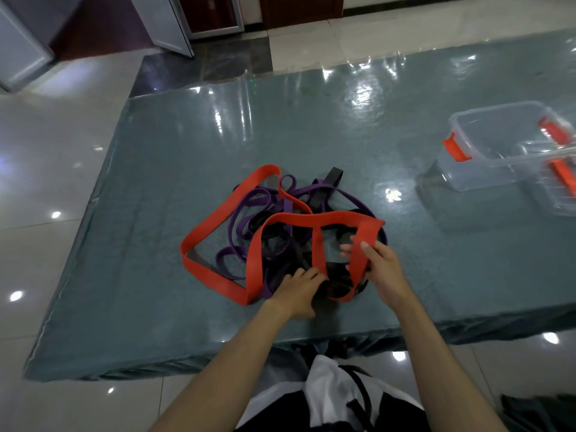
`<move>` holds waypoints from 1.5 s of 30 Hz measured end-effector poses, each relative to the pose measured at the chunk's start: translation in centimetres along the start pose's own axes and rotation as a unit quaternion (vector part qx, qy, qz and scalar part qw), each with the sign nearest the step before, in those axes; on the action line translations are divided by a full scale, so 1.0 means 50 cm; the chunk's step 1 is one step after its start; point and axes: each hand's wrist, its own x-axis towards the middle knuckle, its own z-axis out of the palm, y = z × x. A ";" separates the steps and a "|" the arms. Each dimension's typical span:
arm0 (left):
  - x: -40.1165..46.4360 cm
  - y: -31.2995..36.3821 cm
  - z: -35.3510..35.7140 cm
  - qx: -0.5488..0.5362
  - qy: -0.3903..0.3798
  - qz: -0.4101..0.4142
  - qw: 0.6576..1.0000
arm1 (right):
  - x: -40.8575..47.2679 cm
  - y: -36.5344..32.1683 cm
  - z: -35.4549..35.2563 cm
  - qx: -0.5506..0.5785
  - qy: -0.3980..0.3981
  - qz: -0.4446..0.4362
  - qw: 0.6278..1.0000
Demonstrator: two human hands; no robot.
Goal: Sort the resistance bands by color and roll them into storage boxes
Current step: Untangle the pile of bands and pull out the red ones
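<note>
1. Head view, worktop [187, 145]: a grey-green surface under a glossy clear cover that shows strong glare. It carries everything listed below.

2. Head view, bands: one tangled heap at near centre. A wide red band [215, 219] loops over and around the heap. Narrower purple bands [249, 199] lie mostly on the left and far side. Black bands [335, 177] run underneath, with one end poking out at the far edge. No colour is separated yet and nothing is rolled.

3. Head view, storage boxes: a clear box [486, 157] with orange clips [456, 148] stands at far right, well apart from the heap, open and with nothing visible in it. A second clear box [558, 194] touches its right side and is cut by the frame edge.

4. Head view, left hand [297, 291]: lies on the near edge of the heap, fingers reaching into the black and purple strands. Whether it pinches a strand cannot be told.

5. Head view, right hand [378, 263]: pinches a strand of the red band between thumb and fingers, lifted slightly above the heap.

6. Judgement, step in hand: freeing the red band from the heap. The task looks to be at its start.

7. Judgement, risks: the red band passes through other loops, so a hard pull may drag purple and black along or tighten the knot. A stretched band may snap back if the pinch slips. The glossy cover may let the whole heap slide instead of releasing.
</note>
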 end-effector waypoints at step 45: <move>-0.066 -0.048 -0.430 -0.395 0.489 0.103 0.771 | 0.062 0.015 0.001 -0.277 -0.025 0.004 0.961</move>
